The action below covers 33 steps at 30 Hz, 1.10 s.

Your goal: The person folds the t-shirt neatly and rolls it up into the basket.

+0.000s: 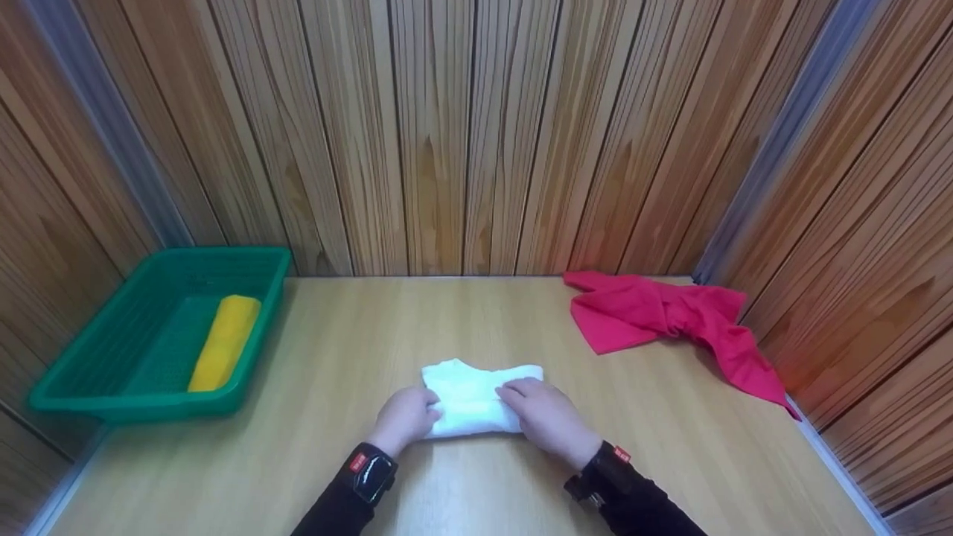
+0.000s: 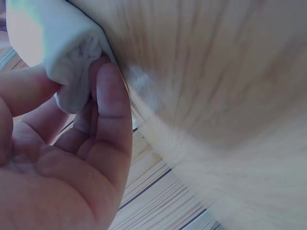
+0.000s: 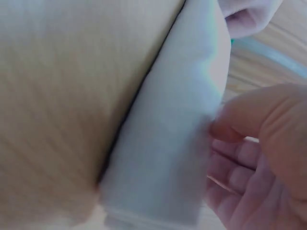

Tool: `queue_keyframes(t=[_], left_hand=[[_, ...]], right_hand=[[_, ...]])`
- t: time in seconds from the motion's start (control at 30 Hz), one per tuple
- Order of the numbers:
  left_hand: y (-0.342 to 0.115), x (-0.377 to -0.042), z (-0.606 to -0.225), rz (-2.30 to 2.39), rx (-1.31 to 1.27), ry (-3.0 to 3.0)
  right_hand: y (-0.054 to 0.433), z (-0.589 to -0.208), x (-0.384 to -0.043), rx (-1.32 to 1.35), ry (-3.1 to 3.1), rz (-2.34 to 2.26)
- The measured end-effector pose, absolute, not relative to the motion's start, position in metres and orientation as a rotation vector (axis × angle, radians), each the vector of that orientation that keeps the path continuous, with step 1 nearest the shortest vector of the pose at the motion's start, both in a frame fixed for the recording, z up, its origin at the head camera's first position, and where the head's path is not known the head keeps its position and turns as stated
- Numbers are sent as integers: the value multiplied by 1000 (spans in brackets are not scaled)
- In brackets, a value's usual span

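Note:
A white cloth (image 1: 473,406), partly rolled up along its near side, lies on the table in front of me. My left hand (image 1: 406,418) pinches the left end of the roll. In the left wrist view its thumb and fingers close round the layered end of the cloth (image 2: 72,52). At the other end, my right hand (image 1: 549,417) grips the cloth from above. The right wrist view has the thumb (image 3: 230,127) against the smooth roll, with the other fingers bent behind it.
A green basket (image 1: 141,408) stands at the left, with a yellow rolled cloth (image 1: 225,342) inside it. A crumpled red cloth (image 1: 670,309) lies at the back right, near the wall. Wood-panelled walls (image 1: 439,149) enclose the table at the back and both sides.

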<state>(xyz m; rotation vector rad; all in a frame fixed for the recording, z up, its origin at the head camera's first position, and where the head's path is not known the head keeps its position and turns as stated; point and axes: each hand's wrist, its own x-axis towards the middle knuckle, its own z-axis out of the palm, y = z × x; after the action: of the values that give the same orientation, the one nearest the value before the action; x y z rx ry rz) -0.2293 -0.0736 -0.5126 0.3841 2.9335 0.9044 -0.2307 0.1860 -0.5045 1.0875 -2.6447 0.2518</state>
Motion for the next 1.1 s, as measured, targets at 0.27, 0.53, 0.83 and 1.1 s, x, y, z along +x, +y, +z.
queue_keyframes(t=[0.27, 0.53, 0.83, 1.1], left_hand=[[-72, -231, -512, 903, 403, 2920], [-74, -231, -513, 924, 425, 2948], [-79, -222, -515, 917, 518, 3001], [-67, -201, -514, 656, 876, 3346]], right_hand=[[180, -502, -205, 1051, -2544, 7], [178, -505, -196, 1079, -2619, -85], [178, -512, -202, 1154, -2616, -85], [181, -515, -203, 1144, -2639, -6]])
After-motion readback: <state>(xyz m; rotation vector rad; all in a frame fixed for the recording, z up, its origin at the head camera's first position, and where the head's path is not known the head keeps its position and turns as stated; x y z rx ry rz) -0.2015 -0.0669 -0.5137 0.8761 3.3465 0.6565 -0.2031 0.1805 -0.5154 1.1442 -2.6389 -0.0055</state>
